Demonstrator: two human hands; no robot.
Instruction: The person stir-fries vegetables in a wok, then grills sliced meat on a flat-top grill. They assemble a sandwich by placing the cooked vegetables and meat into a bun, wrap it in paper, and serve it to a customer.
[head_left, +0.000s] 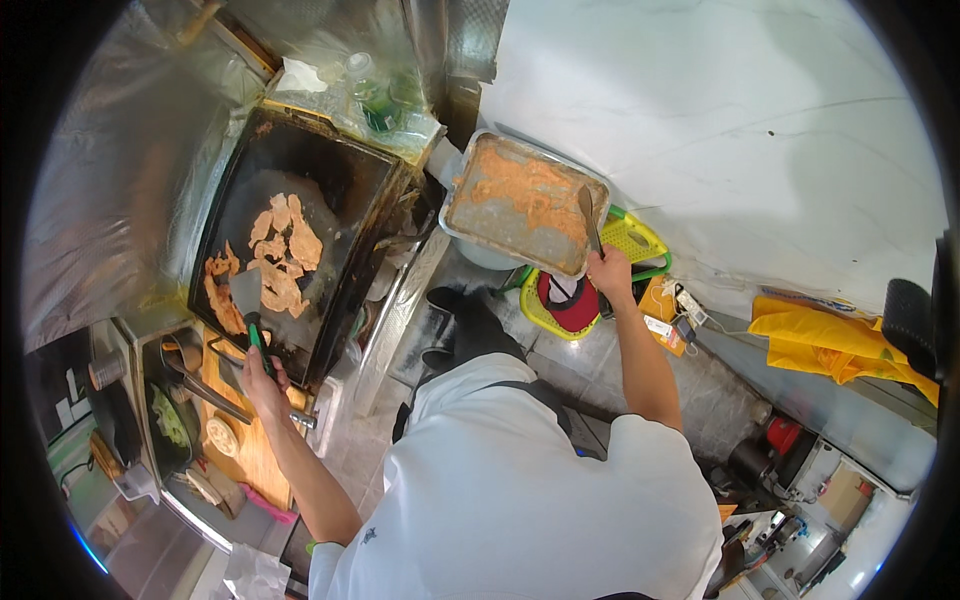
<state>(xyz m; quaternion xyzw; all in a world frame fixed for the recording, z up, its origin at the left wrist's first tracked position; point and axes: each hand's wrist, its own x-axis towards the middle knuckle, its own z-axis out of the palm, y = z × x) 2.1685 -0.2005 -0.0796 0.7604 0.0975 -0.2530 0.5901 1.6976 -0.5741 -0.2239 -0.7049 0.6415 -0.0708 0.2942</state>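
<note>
My left hand (266, 381) grips the green handle of a metal spatula (247, 294). The spatula's blade lies over the near left part of a black flat griddle (341, 174), beside darker cooked meat strips (223, 300). Several pale orange pieces of meat (281, 279) lie spread on the griddle's middle. My right hand (610, 271) is at the near right corner of a metal tray (495, 231), closed around the handle of a utensil (589, 214), whose flat end rests at the tray's right side. Orange raw-looking meat (517, 180) is smeared across the tray.
Left of me, a wooden board (259, 457) carries tongs (206, 391) and a round flatbread (223, 436), next to a container of greens (169, 420). A green-capped or green-filled bottle (373, 94) stands behind the griddle. Below the tray are a yellow-green basket (534, 300) and a red cap (574, 309).
</note>
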